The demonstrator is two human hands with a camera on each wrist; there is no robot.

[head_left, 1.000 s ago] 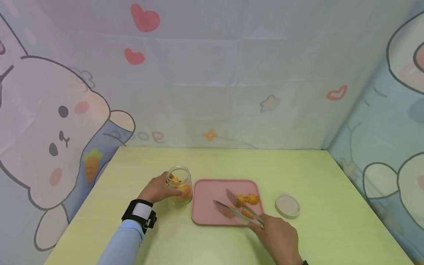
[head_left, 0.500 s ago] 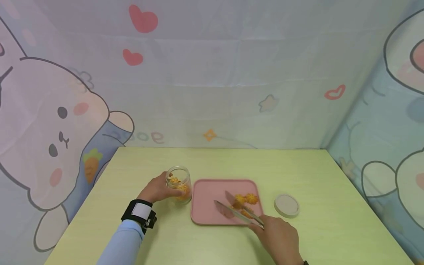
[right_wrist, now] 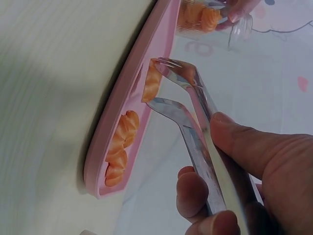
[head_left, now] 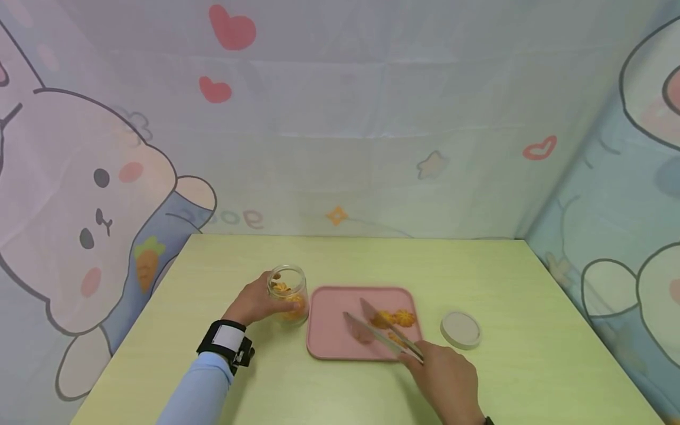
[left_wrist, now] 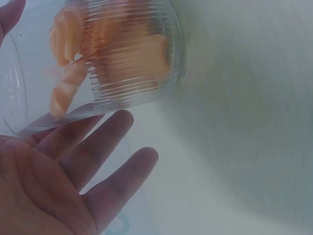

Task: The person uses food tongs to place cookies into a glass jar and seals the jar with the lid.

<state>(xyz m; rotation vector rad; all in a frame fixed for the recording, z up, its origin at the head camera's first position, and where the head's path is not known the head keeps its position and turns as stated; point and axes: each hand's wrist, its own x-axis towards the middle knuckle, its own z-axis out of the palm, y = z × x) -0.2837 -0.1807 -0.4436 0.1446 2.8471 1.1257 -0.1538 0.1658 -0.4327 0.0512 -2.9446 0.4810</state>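
My left hand (head_left: 254,303) holds an open glass jar (head_left: 300,290) upright just left of a pink tray (head_left: 329,302). Its thumb lies across the near side; several piped orange-yellow cookies (left_wrist: 132,54) show through the ribbed glass. In my right hand (head_left: 448,378) is a pair of metal tongs (right_wrist: 194,147), gripped between thumb and curled fingers. The tong tips are apart over the tray, with one cookie (right_wrist: 152,82) between them in the right wrist view. Whether it is firmly pinched, I cannot tell. More cookies (head_left: 405,318) lie at the tray's right end.
A round off-white lid (head_left: 460,330) lies flat to the right of the tray. The pale yellow-green table (head_left: 478,277) ends at a cloth backdrop (head_left: 372,118) printed with cartoon animals and hearts.
The tong tips have risen slightly and drawn a little closer together. The left hand and the jar have stayed in place.
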